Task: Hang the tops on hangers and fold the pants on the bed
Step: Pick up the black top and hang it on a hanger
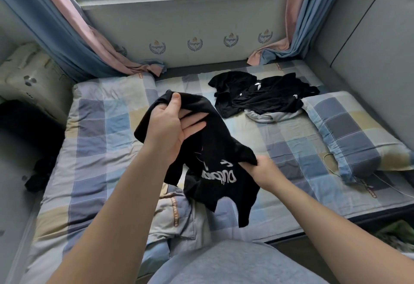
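A black top with white lettering [215,171] hangs above the checked bed [291,140], held up in both hands. My left hand [172,126] pinches its upper edge with the thumb on top and the other fingers spread flat against the cloth. My right hand [259,171] grips a lower corner of the same top. A pile of black clothes [262,93] lies farther back on the bed, over a pale grey garment [268,115]. No hanger is in view.
A checked pillow [356,131] lies at the right with a thin cable beside it. A folded checked quilt [107,113] covers the bed's left side. Curtains [74,37] hang at both sides of the window. A dark garment [38,176] lies off the bed's left edge.
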The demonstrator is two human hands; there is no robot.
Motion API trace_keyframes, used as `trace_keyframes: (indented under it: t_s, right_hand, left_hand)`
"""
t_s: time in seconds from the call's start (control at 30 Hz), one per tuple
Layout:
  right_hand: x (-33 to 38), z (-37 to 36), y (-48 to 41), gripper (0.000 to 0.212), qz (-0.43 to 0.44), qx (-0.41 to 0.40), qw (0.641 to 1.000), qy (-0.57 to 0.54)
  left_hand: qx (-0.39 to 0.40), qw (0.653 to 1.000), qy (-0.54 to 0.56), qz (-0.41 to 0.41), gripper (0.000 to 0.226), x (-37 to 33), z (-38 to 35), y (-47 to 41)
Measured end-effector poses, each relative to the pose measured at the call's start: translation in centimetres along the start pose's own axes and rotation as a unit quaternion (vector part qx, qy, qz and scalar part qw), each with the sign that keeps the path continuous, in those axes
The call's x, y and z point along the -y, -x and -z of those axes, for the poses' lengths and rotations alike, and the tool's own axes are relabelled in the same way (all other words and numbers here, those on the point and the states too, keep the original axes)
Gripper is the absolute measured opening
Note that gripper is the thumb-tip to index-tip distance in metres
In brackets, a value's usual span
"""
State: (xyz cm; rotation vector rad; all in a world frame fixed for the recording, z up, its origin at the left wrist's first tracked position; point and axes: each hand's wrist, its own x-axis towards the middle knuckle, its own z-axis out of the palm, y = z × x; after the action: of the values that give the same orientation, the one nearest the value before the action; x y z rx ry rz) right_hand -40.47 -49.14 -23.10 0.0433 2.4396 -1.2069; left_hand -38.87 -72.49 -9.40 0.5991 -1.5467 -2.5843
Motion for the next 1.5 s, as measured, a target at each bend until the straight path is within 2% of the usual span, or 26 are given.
trace_keyframes:
  t_s: [0.1, 0.23, 0.27, 0.4, 0.47, 0.53, 0.63, 0.7, 0.73, 0.83, 0.93, 1.03, 1.1, 1.2, 1.3, 1.4, 1.5]
  right_hand:
    - [2.4, 1.1, -0.3, 0.034, 0.013, -0.016, 0.996, -0.089]
    - [5.5, 2.4, -0.6, 0.014, 0.015, -0.047, 0.977, -0.208]
    - [6.1, 2.6, -0.6, 0.011, 0.012, -0.050, 0.969, -0.240]
    - [8.4, 2.5, -0.2, 0.011, 0.010, -0.039, 0.952, -0.304]
    - [9.1, 2.6, -0.1, 0.008, 0.015, -0.047, 0.944, -0.326]
    - [9.3, 3.2, -0.1, 0.007, 0.024, -0.059, 0.930, -0.362]
    - [8.9, 4.3, -0.3, 0.004, 0.022, -0.072, 0.916, -0.395]
    - [8.1, 4.8, -0.6, 0.009, 0.014, -0.073, 0.928, -0.364]
    - [7.7, 4.9, -0.7, 0.018, 0.008, -0.072, 0.942, -0.329]
    - [6.1, 4.8, -0.8, 0.064, -0.005, -0.067, 0.974, -0.216]
    - [4.9, 3.5, 0.2, 0.071, 0.078, 0.019, 0.989, -0.122]
    - [4.2, 1.3, 0.7, 0.081, 0.168, 0.071, 0.983, 0.011]
    - [4.1, -0.1, 0.8, 0.084, 0.195, 0.098, 0.975, 0.049]
    - [4.7, -1.7, 1.0, 0.065, 0.217, 0.132, 0.966, 0.034]
    - [5.4, -2.7, 0.7, 0.019, 0.210, 0.105, 0.971, -0.032]
    - [6.1, -2.2, 1.0, 0.018, 0.170, 0.074, 0.971, -0.148]
    - [6.9, -0.8, 1.4, 0.023, 0.114, 0.061, 0.955, -0.266]
  left_hand:
    - [0.040, 0.992, -0.118, 0.010, 0.025, 1.5, 0.5, -0.1]
    - [0.079, 0.957, -0.278, 0.029, 0.015, 4.7, 1.1, 0.3]
    - [0.096, 0.945, -0.311, 0.035, 0.017, 5.7, 1.2, 0.5]
    - [0.238, 0.893, -0.368, 0.103, 0.051, 9.8, 1.9, 1.2]
    - [0.241, 0.862, -0.438, 0.084, 0.043, 11.7, 2.5, 1.0]
    - [0.178, 0.850, -0.493, 0.052, 0.017, 12.9, 3.5, 0.6]
    - [0.105, 0.862, -0.496, 0.016, 0.008, 13.2, 4.9, -0.2]
    - [0.081, 0.874, -0.479, -0.016, 0.009, 12.7, 5.3, -0.5]
    - [0.069, 0.882, -0.465, -0.030, 0.010, 12.4, 5.3, -0.6]
    - [0.052, 0.907, -0.414, -0.056, 0.013, 11.1, 4.8, -0.8]
    - [0.088, 0.907, -0.404, -0.073, 0.014, 9.6, 4.1, -0.9]
    - [0.176, 0.873, -0.446, -0.087, 0.017, 8.0, 3.6, -0.8]
    - [0.213, 0.853, -0.466, -0.096, 0.022, 6.8, 3.4, -0.6]
    - [0.249, 0.840, -0.475, -0.082, 0.026, 5.0, 3.4, -0.5]
    - [0.241, 0.838, -0.480, -0.096, 0.018, 4.2, 3.7, -0.9]
    - [0.210, 0.877, -0.421, -0.097, 0.014, 4.1, 4.7, -1.3]
    - [0.230, 0.906, -0.354, -0.019, 0.037, 4.9, 6.5, -2.0]
